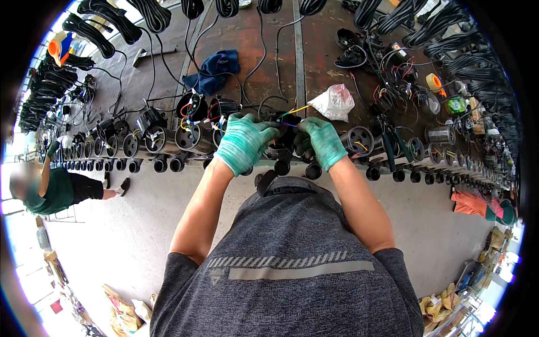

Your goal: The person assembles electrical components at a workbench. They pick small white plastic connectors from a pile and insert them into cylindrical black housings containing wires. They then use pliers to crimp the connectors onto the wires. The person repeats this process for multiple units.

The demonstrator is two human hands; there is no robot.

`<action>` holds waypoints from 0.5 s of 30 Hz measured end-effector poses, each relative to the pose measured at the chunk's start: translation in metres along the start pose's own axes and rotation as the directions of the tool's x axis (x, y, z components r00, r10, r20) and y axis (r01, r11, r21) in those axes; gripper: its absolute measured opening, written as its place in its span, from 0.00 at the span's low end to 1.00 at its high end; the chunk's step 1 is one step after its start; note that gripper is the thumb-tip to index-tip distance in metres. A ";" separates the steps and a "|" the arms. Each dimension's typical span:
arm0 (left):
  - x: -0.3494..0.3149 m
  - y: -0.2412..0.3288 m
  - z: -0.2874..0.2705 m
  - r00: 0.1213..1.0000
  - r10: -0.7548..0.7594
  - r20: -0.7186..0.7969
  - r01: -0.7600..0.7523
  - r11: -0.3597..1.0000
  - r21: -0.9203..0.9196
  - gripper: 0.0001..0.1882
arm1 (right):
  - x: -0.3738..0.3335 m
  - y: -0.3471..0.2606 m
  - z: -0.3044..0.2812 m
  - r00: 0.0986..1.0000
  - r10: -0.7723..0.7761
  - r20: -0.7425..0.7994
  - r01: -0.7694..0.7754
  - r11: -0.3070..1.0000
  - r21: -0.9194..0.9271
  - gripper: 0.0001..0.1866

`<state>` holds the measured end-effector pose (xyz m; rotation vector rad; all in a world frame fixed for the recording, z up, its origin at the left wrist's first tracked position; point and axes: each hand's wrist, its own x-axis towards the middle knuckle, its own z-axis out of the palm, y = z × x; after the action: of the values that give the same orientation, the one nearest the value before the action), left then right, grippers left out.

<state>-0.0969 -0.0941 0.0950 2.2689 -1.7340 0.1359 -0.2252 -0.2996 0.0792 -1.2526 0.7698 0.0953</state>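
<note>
Both of my hands wear green work gloves and meet over a black motor housing (277,151) at the table's near edge. My left hand (245,143) is closed at the housing's left side, and its fingertips hide what they grip. From the right, my right hand (321,141) pinches the end of a thin blue wire (288,124) that spans the gap between the hands. A yellow wire (302,108) sticks up just beyond the right fingertips. Past it lies a clear plastic bag (332,103) of small white pieces.
Similar round housings (188,138) line the near edge on both sides. Dark-handled pliers (393,140) stand at right. A blue cloth (212,72) lies farther back, under hanging black cable coils (154,16). One co-worker (56,188) is at far left, another (483,205) at far right.
</note>
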 end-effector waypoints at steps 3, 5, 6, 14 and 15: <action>-0.006 0.002 0.009 0.995 -0.103 -0.001 0.103 0.992 -0.076 0.10 | 0.000 0.005 -0.003 0.998 0.053 0.037 -0.053 0.999 0.010 0.10; -0.007 0.003 0.013 0.986 -0.156 -0.051 0.151 0.984 -0.099 0.10 | -0.003 0.008 -0.005 0.995 0.089 0.045 -0.091 0.995 0.041 0.10; -0.007 0.003 0.014 0.980 -0.183 -0.076 0.174 0.978 -0.112 0.10 | -0.004 0.009 -0.005 0.993 0.107 0.049 -0.110 0.992 0.057 0.11; 0.013 0.010 0.006 0.984 -0.113 -0.140 0.106 0.993 -0.054 0.12 | -0.011 0.033 0.002 0.781 -0.618 0.091 0.549 0.610 -0.571 0.10; 0.014 0.010 0.006 0.985 -0.101 -0.140 0.094 0.994 -0.054 0.12 | -0.009 0.036 0.002 0.724 -0.682 0.105 0.597 0.544 -0.590 0.11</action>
<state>-0.1035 -0.1116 0.0948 2.2464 -1.5354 0.2292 -0.2479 -0.2821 0.0555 -2.1115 0.3351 -0.4013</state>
